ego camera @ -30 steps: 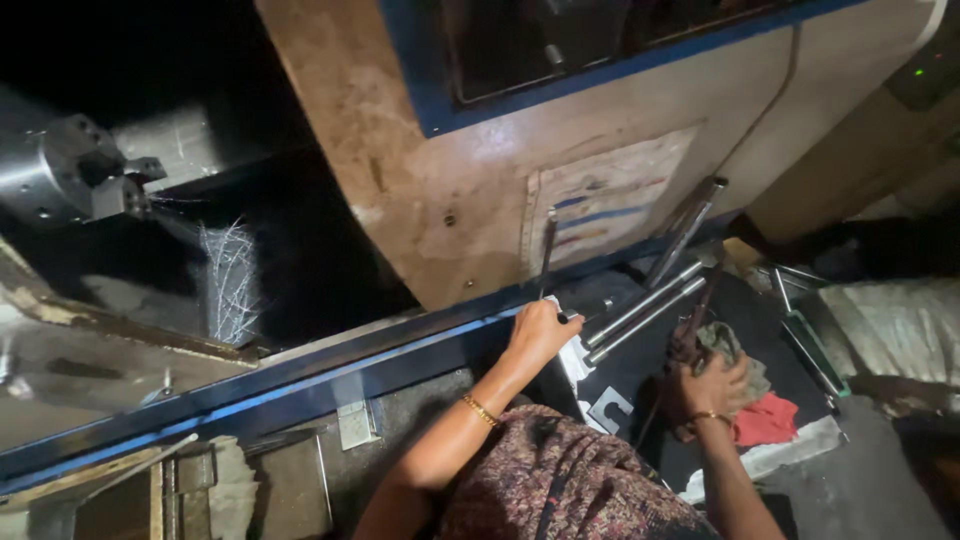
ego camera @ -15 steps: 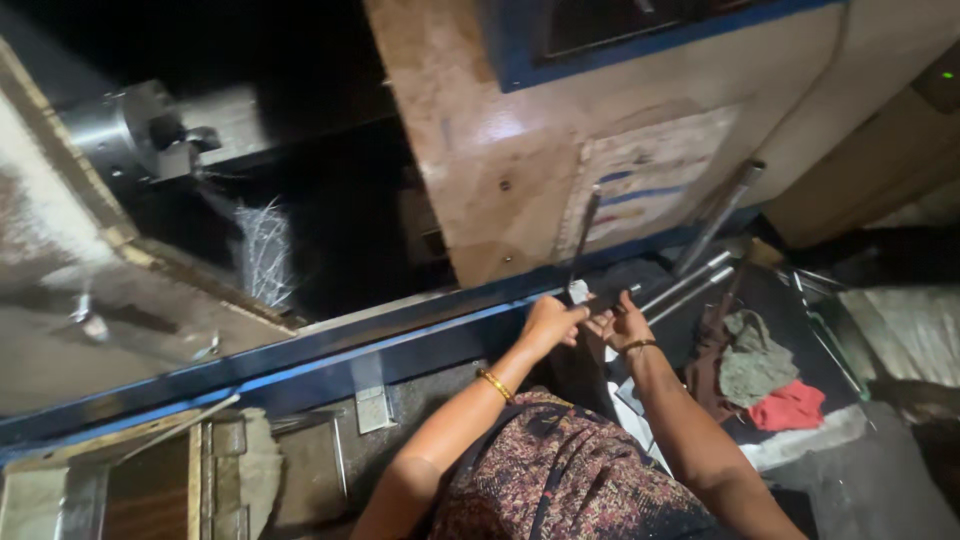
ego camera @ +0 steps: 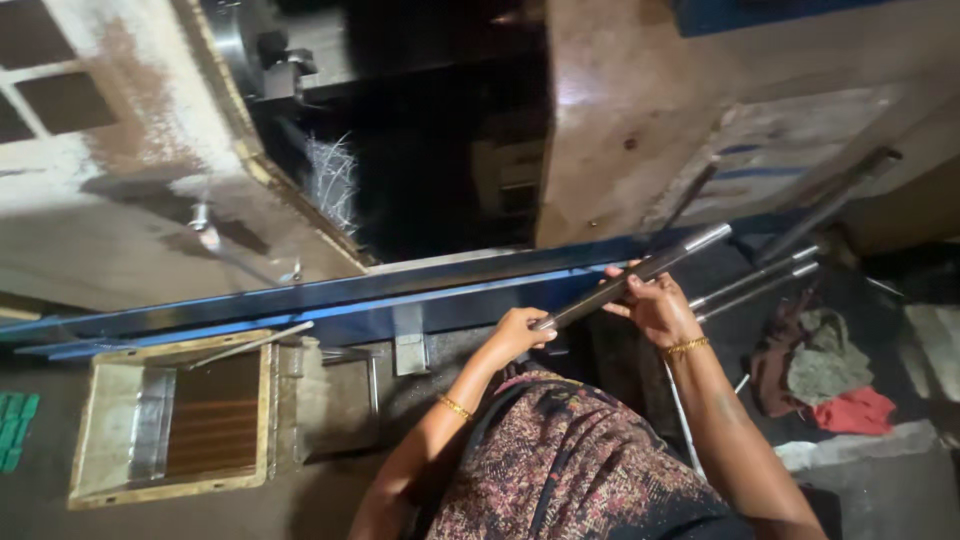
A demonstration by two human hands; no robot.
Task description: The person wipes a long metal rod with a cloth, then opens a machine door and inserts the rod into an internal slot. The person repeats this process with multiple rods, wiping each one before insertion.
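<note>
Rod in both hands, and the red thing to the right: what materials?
Rod: looks like bare metal, probably steel; grey, smooth, with a bright sheen along it. Left hand and right hand both grip it. Red thing: seems cloth; crumpled, matte folds.

Steel rod [ego camera: 632,281]: middle hidden under right hand [ego camera: 655,305], near end under left hand [ego camera: 520,333].
Machine interior [ego camera: 440,150]: too dark to make out.
Chuck [ego camera: 245,45]: cut off by top edge.
Rags [ego camera: 825,365]: dim, kinds unclear.
Green tray [ego camera: 14,430]: cut by left edge.
</note>
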